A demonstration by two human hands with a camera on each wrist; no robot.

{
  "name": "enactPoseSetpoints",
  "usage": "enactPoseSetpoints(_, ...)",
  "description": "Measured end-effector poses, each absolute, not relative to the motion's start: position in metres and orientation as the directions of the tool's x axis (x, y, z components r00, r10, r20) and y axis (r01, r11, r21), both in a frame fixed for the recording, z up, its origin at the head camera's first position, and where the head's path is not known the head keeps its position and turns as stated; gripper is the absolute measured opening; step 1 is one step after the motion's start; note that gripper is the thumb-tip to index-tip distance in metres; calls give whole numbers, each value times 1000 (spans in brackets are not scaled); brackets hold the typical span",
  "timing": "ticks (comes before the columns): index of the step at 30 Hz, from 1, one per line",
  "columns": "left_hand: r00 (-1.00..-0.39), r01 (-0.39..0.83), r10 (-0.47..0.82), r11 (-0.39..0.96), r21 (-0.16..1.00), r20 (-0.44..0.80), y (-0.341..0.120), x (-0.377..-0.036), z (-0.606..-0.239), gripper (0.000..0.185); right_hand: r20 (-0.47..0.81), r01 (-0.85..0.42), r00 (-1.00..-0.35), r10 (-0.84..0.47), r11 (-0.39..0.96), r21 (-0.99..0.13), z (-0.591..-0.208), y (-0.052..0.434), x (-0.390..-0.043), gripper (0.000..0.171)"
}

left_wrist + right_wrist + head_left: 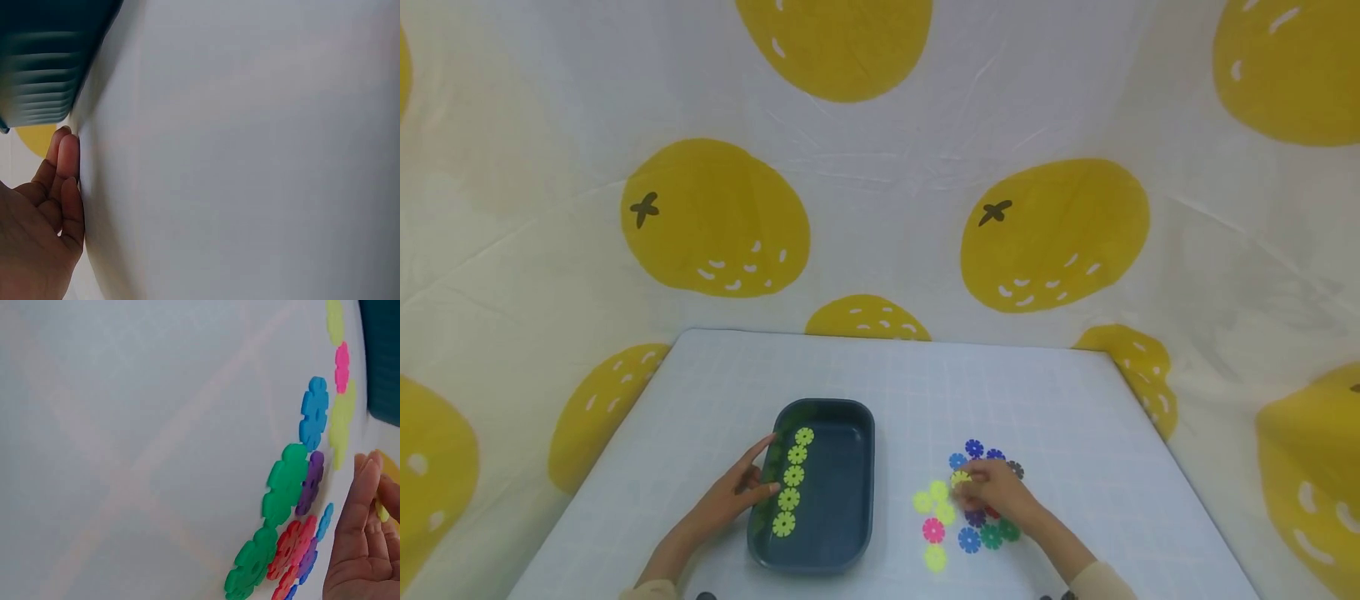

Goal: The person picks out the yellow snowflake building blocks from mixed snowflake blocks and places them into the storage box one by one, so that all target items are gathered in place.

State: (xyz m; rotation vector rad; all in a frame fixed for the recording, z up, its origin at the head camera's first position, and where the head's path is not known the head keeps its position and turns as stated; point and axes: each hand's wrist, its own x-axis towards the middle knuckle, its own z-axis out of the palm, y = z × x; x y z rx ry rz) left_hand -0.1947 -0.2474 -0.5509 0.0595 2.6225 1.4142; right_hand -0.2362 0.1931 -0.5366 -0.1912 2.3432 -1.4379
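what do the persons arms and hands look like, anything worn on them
Both hands are bare: no gloves, rings or watch show. The left hand and right hand each lead to a bare forearm ending in a pale beige sleeve cuff at the frame's bottom edge.

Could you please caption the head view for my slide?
Left hand steadies dark teal plastic tray; right hand pinches yellow flower-shaped plastic disc.

Bright, even light, soft shadows only under my hands. Head view sharp in the middle, bends at edges. Both wrist views v. close, blurry; worktop [1075, 400] looks washed-out pale.
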Motion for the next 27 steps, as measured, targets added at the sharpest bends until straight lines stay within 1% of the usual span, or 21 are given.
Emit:
enactPoseSetpoints(4,-986,-45,109,542,839,-123,-247,-195,-550,75,-316,209,-904,-288,349,-914,-532,192,-238,38)
enactPoseSetpoints(7,-986,-48,107,539,841,-125,-247,-195,-550,75,-359,287,-885,-297,261,-922,-528,191,-240,41)
enactPoseSetpoints(15,-987,-51,101,552,832,-128,-246,-196,-552,75,-455,433,-835,-309,139,-890,-521,192,-246,49)
enactPoseSetpoints(19,-986,-52,102,555,831,-129,-246,-196,-551,75,-467,467,-814,-347,88,-880,-517,192,-249,52)
enactPoseSetpoints(27,-989,-54,84,568,821,-123,-247,-197,-554,75,-429,461,-799,-421,28,-887,-509,184,-251,52)
